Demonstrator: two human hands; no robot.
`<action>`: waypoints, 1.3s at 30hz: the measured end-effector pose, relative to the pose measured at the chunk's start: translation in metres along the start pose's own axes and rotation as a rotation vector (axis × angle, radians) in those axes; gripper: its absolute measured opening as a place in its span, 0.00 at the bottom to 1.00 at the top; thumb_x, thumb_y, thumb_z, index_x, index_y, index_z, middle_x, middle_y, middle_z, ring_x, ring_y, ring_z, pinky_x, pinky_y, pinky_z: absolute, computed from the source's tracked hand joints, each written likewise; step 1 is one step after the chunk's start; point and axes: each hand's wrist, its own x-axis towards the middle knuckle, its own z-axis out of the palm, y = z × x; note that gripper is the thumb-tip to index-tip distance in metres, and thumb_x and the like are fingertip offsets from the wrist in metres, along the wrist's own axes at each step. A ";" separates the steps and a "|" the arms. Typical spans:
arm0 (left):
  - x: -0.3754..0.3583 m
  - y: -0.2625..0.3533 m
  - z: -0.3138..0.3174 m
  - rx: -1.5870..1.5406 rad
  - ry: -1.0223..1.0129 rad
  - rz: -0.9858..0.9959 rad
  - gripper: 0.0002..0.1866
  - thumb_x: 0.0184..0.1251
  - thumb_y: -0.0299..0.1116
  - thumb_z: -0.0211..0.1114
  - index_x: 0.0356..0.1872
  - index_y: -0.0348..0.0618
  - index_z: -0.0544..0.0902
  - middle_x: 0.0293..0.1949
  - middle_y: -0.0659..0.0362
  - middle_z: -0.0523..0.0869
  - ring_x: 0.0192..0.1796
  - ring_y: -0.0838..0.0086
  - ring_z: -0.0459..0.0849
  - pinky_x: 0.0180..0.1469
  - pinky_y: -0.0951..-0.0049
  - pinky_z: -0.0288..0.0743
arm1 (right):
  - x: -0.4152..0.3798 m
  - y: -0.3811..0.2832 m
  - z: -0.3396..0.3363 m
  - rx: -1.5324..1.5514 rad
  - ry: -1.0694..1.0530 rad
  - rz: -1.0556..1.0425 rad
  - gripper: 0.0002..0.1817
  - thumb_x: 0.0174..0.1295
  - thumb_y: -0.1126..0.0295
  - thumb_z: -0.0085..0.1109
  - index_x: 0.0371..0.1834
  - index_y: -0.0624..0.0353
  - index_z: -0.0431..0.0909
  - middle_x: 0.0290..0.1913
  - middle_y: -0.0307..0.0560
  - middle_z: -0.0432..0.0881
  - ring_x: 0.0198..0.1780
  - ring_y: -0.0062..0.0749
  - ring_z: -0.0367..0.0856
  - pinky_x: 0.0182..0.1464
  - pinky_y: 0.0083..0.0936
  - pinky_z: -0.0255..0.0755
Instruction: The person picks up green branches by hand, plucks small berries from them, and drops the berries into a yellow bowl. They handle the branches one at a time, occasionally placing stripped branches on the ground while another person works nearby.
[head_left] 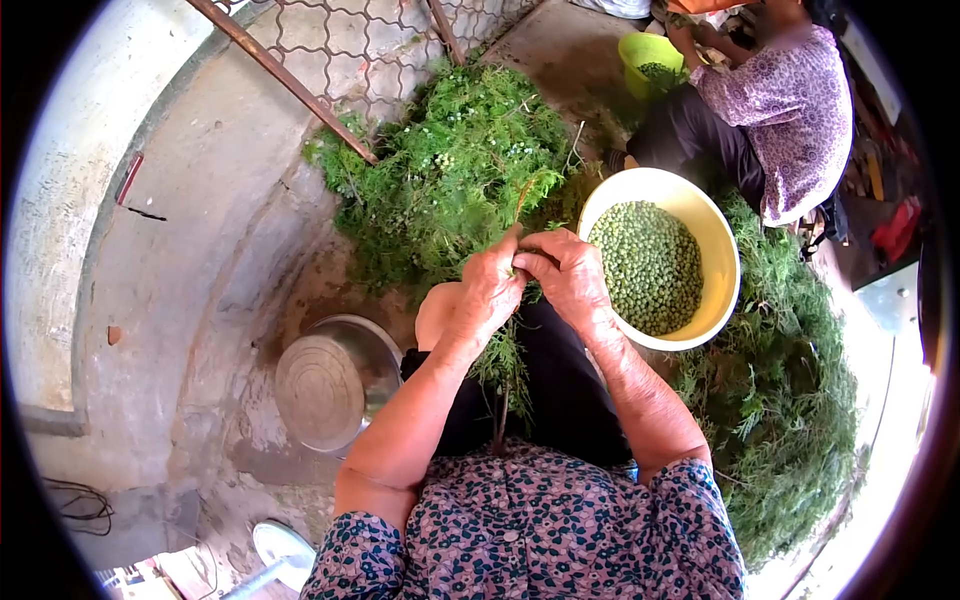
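Observation:
My left hand [492, 282] is closed around a leafy evergreen branch [503, 365], which hangs down over my lap. Its thin brown tip sticks up above my fingers. Close beside it, my right hand [568, 276] is also closed, thumb and fingers pinching at the same branch. What lies between those fingertips is hidden. Just right of my right hand stands a yellow bucket [728, 270] holding many small round green berries [648, 265]. In front of my hands lies a heap of cut evergreen branches [450, 170], with pale berries among the leaves.
A metal pot [325, 385] lies bottom up at my left. More evergreen branches [775, 430] are piled on my right. Ahead, a seated person [780, 120] works by a lime-green tub [640, 50]. A rusty metal bar [280, 75] slants towards the heap.

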 end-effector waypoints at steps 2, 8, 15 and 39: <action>0.001 0.005 -0.004 0.048 -0.044 -0.080 0.23 0.50 0.22 0.62 0.51 0.39 0.73 0.32 0.47 0.83 0.34 0.55 0.83 0.33 0.65 0.76 | 0.000 -0.004 0.000 -0.002 -0.027 0.006 0.11 0.49 0.77 0.63 0.38 0.64 0.79 0.31 0.49 0.80 0.34 0.36 0.79 0.38 0.26 0.72; 0.001 -0.002 -0.003 -0.293 -0.005 -0.059 0.17 0.56 0.23 0.61 0.48 0.36 0.76 0.31 0.49 0.84 0.33 0.68 0.83 0.35 0.72 0.75 | -0.010 0.004 -0.008 0.947 -0.071 0.494 0.04 0.59 0.74 0.57 0.34 0.61 0.79 0.22 0.38 0.76 0.19 0.18 0.67 0.22 0.16 0.63; 0.008 0.001 -0.033 -0.985 0.052 -0.546 0.14 0.63 0.30 0.59 0.48 0.36 0.77 0.25 0.59 0.82 0.31 0.76 0.78 0.42 0.75 0.70 | -0.020 0.044 -0.072 0.479 0.256 0.504 0.13 0.55 0.76 0.57 0.44 0.61 0.77 0.29 0.42 0.79 0.26 0.21 0.73 0.29 0.17 0.71; 0.058 -0.016 -0.083 -1.612 0.283 -0.337 0.20 0.61 0.44 0.61 0.46 0.40 0.75 0.33 0.63 0.76 0.34 0.69 0.76 0.39 0.67 0.73 | -0.001 -0.057 0.047 0.806 -0.016 0.597 0.18 0.59 0.71 0.58 0.52 0.68 0.73 0.37 0.40 0.79 0.35 0.18 0.73 0.40 0.16 0.68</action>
